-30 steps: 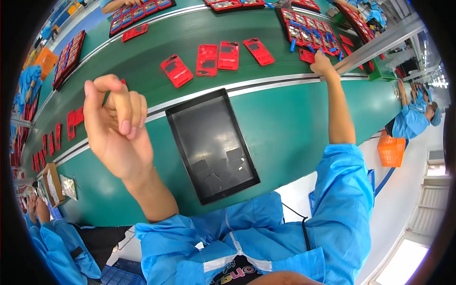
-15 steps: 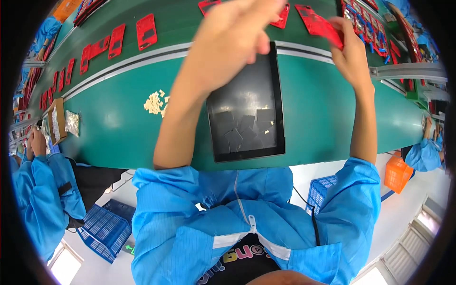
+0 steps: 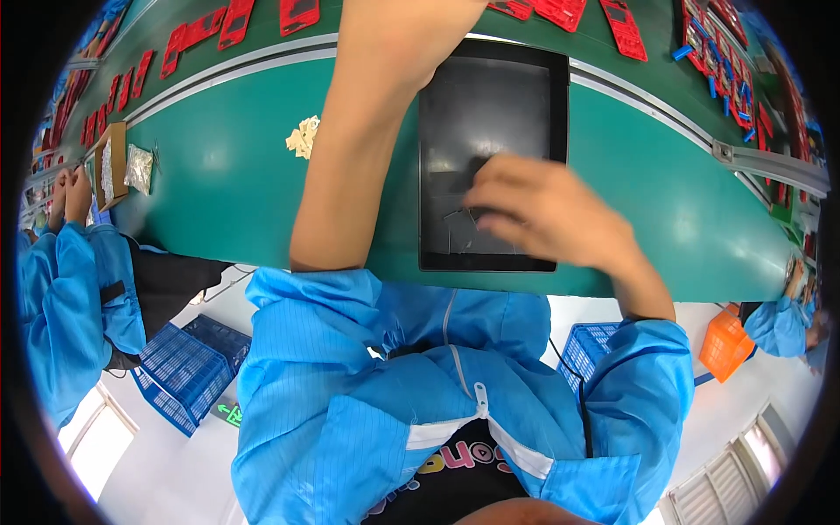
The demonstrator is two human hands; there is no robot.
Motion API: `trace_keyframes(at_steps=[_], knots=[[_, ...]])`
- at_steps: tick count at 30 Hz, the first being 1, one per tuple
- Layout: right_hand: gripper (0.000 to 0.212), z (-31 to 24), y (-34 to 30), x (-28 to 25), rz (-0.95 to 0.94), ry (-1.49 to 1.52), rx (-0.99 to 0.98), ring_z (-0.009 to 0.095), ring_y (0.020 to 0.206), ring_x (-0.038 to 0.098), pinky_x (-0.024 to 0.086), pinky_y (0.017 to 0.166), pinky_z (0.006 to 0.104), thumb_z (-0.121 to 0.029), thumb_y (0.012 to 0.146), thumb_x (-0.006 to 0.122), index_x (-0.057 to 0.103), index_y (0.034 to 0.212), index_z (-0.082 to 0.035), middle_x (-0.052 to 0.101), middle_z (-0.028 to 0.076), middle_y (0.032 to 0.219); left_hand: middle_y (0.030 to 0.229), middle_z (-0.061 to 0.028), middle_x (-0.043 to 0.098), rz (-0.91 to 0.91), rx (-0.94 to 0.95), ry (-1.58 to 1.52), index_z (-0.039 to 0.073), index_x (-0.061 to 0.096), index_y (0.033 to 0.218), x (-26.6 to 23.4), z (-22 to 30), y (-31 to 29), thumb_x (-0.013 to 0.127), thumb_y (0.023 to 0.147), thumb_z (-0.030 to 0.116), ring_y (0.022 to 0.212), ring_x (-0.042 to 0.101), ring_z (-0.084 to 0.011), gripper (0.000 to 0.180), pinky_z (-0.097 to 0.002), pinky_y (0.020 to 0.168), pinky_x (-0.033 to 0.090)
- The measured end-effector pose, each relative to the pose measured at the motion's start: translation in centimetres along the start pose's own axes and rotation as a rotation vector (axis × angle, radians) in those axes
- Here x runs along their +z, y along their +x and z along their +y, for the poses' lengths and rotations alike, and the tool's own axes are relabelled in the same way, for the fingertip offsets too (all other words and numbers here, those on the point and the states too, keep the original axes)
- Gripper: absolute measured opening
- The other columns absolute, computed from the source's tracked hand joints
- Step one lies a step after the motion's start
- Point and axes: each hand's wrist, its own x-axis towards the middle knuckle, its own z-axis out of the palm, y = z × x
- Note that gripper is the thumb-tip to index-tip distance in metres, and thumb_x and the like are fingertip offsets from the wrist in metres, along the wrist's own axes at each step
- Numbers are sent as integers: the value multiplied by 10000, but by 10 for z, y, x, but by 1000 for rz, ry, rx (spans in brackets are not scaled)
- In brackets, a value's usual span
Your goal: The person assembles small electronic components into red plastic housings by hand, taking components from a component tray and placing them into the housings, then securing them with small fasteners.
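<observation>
My right hand [image 3: 551, 210] is low over a black tray [image 3: 562, 114], its fingers curled inward and somewhat blurred. Whatever lies between those fingertips is too smeared to make out. Thin dark square pieces [image 3: 458, 233] lie in the tray's near end, partly covered by this hand. My left hand [image 3: 402, 39] reaches across the bench past the tray's far left corner. Its fingers run out of the picture at the top, so I cannot see what they touch. Red plastic phone-sized frames [image 3: 558, 10] lie near it on the far strip.
Small cream-coloured pieces [image 3: 303, 137] are heaped left of my left forearm. More red frames [image 3: 300, 14] line the far strip. A cardboard box [image 3: 112, 166] and a clear bag [image 3: 139, 169] stand left. A metal rail [image 3: 770, 164] juts in at right. Co-workers sit at both sides.
My right hand has left the red frame at the far right and come down over the tray. My left hand has moved farther away, beyond the top edge. The whole view has shifted.
</observation>
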Motion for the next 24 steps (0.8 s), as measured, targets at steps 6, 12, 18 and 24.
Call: trace_keyframes(at_steps=[6,12,18,24], knots=[[266,-11,-1,25,-99,-20,-70,308,933,620,521,801,449,-96,764,795,683,1002,-54,573,104,968,959,-92,730,97,12,-147,-45,668,1069,3,-3,-8,642,995,64,810,714,-143,134,-300,746,597],[153,-14,-6,-26,35,268,-319,291,708,624,515,664,405,-73,832,774,757,983,-52,641,76,779,984,-76,709,207,-61,-465,-9,617,1140,11,-10,-5,611,1031,69,824,715,-144,134,-300,749,607],[375,-26,-4,-79,715,261,-262,255,855,753,611,781,351,55,731,862,729,1078,109,760,188,1033,1148,-138,663,108,-172,-604,-3,540,1247,1,12,-4,459,1083,108,1025,699,-258,213,-438,916,594],[419,-29,4,-94,806,394,-318,282,996,735,608,878,374,115,741,839,689,1132,123,732,212,1077,1072,-121,692,291,-76,-524,-28,559,1254,37,30,-9,499,1065,94,943,713,-196,232,-381,815,610]])
